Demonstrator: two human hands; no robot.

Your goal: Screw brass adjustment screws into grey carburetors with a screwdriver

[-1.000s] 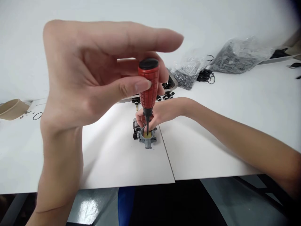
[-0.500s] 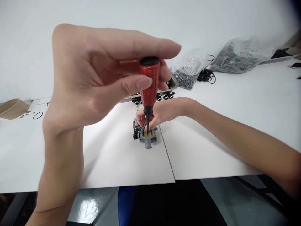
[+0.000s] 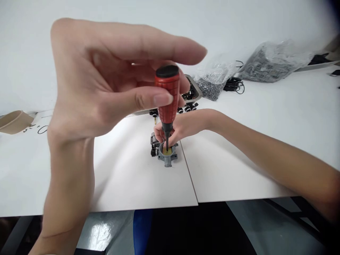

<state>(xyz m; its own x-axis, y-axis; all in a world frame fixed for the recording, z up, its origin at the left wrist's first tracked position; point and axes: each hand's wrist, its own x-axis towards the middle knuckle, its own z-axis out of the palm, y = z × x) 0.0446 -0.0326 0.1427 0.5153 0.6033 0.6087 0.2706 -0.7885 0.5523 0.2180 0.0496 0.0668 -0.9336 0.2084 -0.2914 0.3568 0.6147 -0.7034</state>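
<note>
My left hand (image 3: 106, 78) grips a red screwdriver (image 3: 168, 95) with a black cap, thumb on the near side of the handle and index finger stretched out above it. The screwdriver stands nearly upright, its tip down on the brass-coloured plate (image 3: 167, 152) inside a grey metal throttle body (image 3: 168, 163). My right hand (image 3: 180, 127) reaches in from the right, its bent fingers closed on the far side of the throttle body, partly hidden behind the screwdriver. A black fitting (image 3: 153, 152) sticks out at the throttle body's left.
Behind my hands stands a metal tray (image 3: 197, 92) of dark parts, with several black fittings (image 3: 188, 109) along its front. Plastic bags of small parts (image 3: 271, 63) and black cords (image 3: 234, 85) lie at the back right. A beige bowl (image 3: 16, 122) sits far left, near a black ring (image 3: 42, 129).
My left hand has shifted slightly left, with its thumb and fingers moved around the screwdriver handle. The handle top leans a little nearer. My right hand and the throttle body stay in place.
</note>
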